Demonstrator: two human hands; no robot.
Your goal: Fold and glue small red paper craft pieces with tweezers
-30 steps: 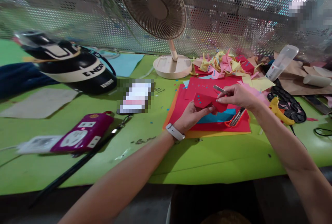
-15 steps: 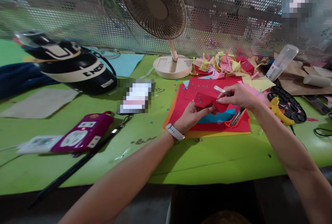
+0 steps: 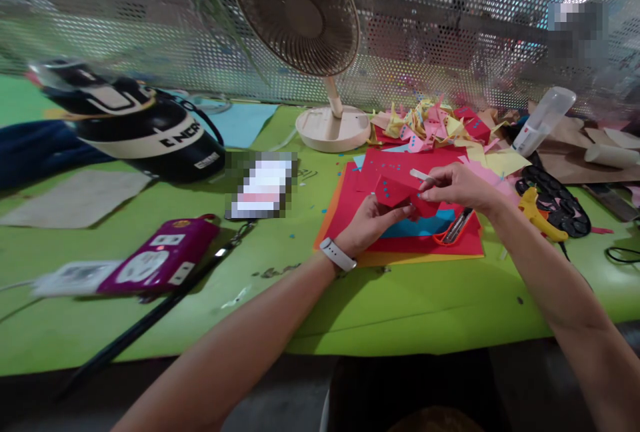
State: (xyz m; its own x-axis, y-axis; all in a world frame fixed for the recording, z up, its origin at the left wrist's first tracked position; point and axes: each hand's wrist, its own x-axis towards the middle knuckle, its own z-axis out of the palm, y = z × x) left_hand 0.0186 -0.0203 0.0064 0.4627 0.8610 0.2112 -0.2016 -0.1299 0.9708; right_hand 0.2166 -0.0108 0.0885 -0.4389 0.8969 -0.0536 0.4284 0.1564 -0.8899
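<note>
My left hand, a white band on its wrist, pinches a folded red paper piece with blue dots along it. From the other side my right hand meets the paper at its right end. A short white stick pokes out of the right fingers to the left, just above the paper. Both hands are over a stack of red sheets, with a blue sheet on top. Beside the right wrist lies an orange-edged tool with a metal part. The right fingertips are partly hidden.
Behind the sheets is a pile of folded yellow, pink and red paper. A fan stands at the back. To the left are a bottle, a phone and a purple power bank. A yellow tool and a clear bottle lie right.
The white stick and the right fingers have shifted very slightly at the red paper. The left hand keeps its grip in almost the same place.
</note>
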